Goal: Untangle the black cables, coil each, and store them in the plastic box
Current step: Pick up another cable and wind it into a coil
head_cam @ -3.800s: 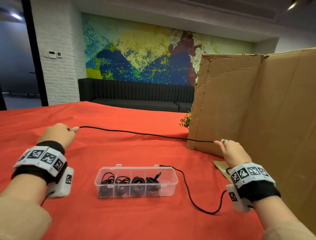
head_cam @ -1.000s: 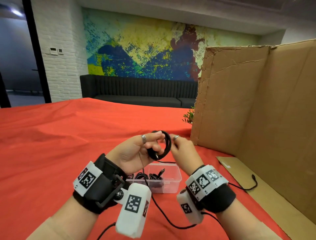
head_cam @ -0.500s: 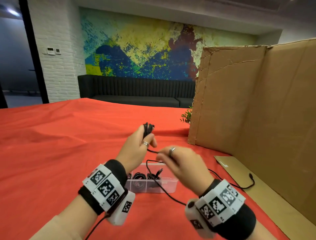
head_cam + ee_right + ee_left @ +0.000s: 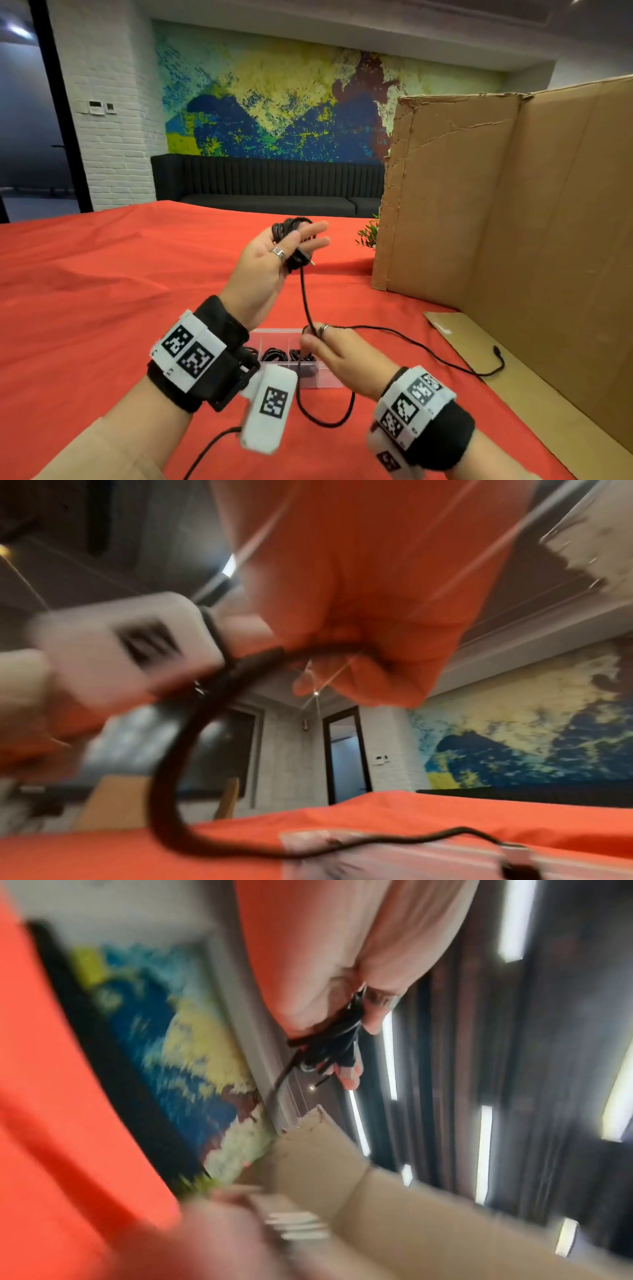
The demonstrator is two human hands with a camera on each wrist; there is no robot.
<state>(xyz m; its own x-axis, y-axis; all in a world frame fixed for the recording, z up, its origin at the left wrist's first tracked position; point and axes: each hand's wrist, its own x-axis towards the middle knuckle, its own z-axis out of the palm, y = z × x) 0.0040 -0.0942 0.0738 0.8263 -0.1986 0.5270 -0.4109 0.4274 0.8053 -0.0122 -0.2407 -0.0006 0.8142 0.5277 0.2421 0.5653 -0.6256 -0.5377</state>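
Note:
In the head view my left hand (image 4: pixel 297 240) is raised palm up, with a small coil of the black cable (image 4: pixel 287 226) wound round its fingers and pinned by the thumb. The cable drops from the coil to my right hand (image 4: pixel 313 337), which pinches it just above the plastic box (image 4: pixel 327 378). From there it trails right to its plug end (image 4: pixel 496 351) on a cardboard flap. The box is largely hidden behind my wrists and holds coiled cables. The left wrist view shows the coil (image 4: pixel 330 1042) against my fingers. The blurred right wrist view shows the cable (image 4: pixel 185 750).
A tall cardboard screen (image 4: pixel 513 212) stands on the right of the red tablecloth (image 4: pixel 102 291), its flap (image 4: pixel 548 394) lying flat. A small green plant (image 4: pixel 368 234) sits at the screen's far corner. A slack loop of cable (image 4: pixel 325 419) lies in front of the box.
My left hand has turned palm up and risen a little with the coil. My right hand has slid down and back along the cable, towards the box.

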